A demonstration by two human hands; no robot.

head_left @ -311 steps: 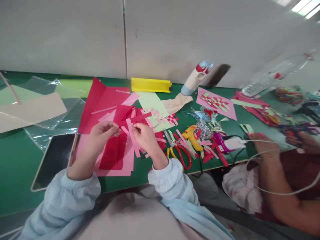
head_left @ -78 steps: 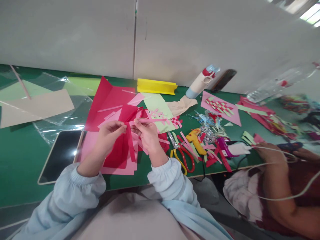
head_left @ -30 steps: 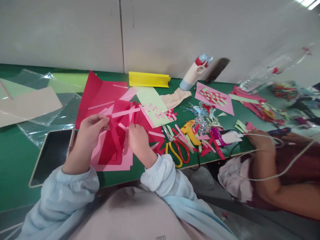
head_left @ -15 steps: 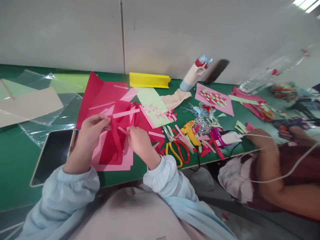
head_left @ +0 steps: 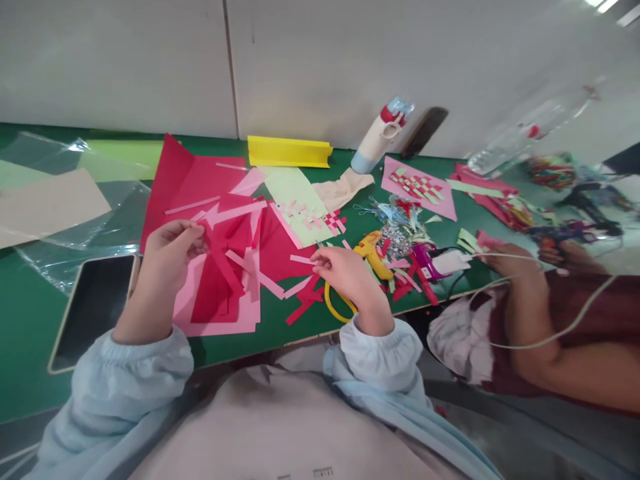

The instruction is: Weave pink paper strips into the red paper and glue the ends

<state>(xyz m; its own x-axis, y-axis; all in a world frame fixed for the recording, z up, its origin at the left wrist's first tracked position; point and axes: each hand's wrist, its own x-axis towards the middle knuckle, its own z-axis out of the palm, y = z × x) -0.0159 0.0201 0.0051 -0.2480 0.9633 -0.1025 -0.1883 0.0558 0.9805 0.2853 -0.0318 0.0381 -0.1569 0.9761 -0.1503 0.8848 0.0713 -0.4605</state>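
Pinching a red strip (head_left: 225, 264) between thumb and fingertips, the left hand (head_left: 169, 253) of a person in pale blue sleeves is hovering above red and pink sheets (head_left: 247, 327) on a green table (head_left: 30, 373). A pink strip (head_left: 241, 211) is stretching rightward from near the same fingertips, while the red one is slanting down over the sheets. The right hand (head_left: 345, 273) is reaching out well apart from the left, its thumb and forefinger meeting at the end of a short pink strip (head_left: 301, 259); whether they are gripping it, one cannot tell. Scissors (head_left: 336, 311) with a yellow handle are lying partly hidden beneath that hand, and a yellow glue gun (head_left: 375, 257) is resting just beyond it. At far right, a co-worker's hand (head_left: 517, 262) is working near green strips (head_left: 467, 241), and a phone (head_left: 95, 313) is lying beside the person's left forearm.
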